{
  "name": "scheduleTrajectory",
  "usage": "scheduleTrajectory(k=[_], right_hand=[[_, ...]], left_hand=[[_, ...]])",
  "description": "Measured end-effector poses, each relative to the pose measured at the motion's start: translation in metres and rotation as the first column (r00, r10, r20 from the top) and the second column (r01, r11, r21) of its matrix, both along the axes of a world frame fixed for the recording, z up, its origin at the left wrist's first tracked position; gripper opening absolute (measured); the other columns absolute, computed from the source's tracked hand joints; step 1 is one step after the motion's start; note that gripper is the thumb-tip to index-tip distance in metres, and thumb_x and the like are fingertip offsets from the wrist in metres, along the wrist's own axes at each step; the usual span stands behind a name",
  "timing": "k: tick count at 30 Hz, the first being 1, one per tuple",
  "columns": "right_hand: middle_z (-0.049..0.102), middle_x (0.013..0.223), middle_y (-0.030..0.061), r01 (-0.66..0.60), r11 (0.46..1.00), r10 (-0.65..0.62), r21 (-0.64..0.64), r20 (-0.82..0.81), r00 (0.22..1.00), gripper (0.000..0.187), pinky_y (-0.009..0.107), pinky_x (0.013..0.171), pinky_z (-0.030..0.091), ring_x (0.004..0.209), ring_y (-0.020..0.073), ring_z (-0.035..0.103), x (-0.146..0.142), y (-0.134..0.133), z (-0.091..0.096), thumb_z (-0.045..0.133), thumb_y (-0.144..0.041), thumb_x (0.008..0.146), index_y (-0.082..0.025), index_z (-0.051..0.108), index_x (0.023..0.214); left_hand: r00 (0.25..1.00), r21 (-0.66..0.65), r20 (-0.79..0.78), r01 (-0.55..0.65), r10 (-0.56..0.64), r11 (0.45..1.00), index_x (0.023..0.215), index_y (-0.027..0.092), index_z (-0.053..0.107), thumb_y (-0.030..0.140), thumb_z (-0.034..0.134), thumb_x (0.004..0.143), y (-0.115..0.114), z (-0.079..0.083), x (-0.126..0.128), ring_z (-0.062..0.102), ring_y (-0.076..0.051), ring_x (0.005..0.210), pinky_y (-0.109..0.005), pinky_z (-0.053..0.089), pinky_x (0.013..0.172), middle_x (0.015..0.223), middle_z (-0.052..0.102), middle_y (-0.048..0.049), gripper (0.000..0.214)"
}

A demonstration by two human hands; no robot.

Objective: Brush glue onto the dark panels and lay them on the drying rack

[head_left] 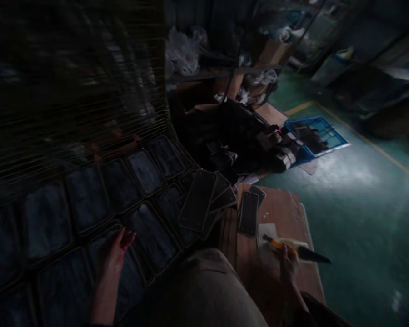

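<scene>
Nearest in, the left hand (120, 247) hangs loosely parted over a dark panel (132, 282), nothing showing in it, while the right hand (288, 263) closes round an orange-handled tool (276, 244) above the wooden surface (289, 206). And that tool looks light and stiff, its dark tip perhaps softer, best gripped mid-handle; its long axis slants across the person's front, tip leftward and slightly away, blur hiding whether the black taper (314, 255) opposite belongs to it. Farther off, a slim dark plate (249, 213) lies lengthwise away from the person.
</scene>
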State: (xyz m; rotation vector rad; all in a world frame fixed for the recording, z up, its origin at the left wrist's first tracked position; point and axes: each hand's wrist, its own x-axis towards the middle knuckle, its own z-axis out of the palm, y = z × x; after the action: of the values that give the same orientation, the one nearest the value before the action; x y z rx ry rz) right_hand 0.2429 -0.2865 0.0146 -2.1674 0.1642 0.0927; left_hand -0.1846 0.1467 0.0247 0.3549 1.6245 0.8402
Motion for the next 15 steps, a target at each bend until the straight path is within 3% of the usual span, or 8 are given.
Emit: scheduleTrajectory(k=[3,7,11,15], right_hand=[[0.066,0.065,0.0062,0.136,0.991,-0.137,-0.018,-0.131,0.982,0.074,0.037,0.053,0.054,0.056,0.0266,0.067,0.007,-0.048,-0.007,0.06,-0.082,0.055,-0.017,0.058,0.09],[0.065,0.067,0.0045,0.249,0.968,-0.253,-0.044,-0.128,0.959,0.072,0.033,0.051,0.052,0.054,0.0233,0.066,0.02,-0.099,-0.019,0.056,-0.081,0.056,-0.019,0.054,0.094],[0.066,0.072,0.0042,0.195,0.981,-0.195,-0.017,-0.151,0.969,0.069,0.031,0.054,0.052,0.058,0.0215,0.068,0.03,-0.121,-0.037,0.054,-0.076,0.063,-0.017,0.056,0.099],[0.066,0.071,0.0036,0.079,0.996,-0.083,-0.032,-0.141,0.987,0.061,0.029,0.054,0.049,0.057,0.0191,0.064,0.046,-0.119,-0.059,0.053,-0.068,0.072,-0.014,0.061,0.1]], left_hand=[[0.985,-0.07,0.018,0.171,-0.17,0.983,0.074,0.013,0.067,0.01,0.071,0.079,-0.048,-0.008,0.048,0.068,-0.014,0.052,-0.019,0.057,0.049,0.059,0.067,0.0001,0.007],[0.947,-0.16,0.051,0.321,-0.317,0.934,0.07,0.013,0.063,0.013,0.074,0.078,-0.099,-0.011,0.111,0.065,-0.013,0.047,-0.02,0.055,0.045,0.053,0.063,0.0023,0.014],[0.881,-0.151,0.06,0.473,-0.469,0.868,0.068,0.013,0.059,0.014,0.077,0.077,-0.125,-0.012,0.148,0.067,-0.014,0.048,-0.02,0.055,0.044,0.055,0.066,0.0009,0.02],[0.88,-0.176,0.004,0.469,-0.476,0.865,0.066,0.014,0.053,0.012,0.075,0.078,-0.13,-0.012,0.165,0.066,-0.015,0.046,-0.021,0.055,0.043,0.053,0.065,0.0,0.025]])
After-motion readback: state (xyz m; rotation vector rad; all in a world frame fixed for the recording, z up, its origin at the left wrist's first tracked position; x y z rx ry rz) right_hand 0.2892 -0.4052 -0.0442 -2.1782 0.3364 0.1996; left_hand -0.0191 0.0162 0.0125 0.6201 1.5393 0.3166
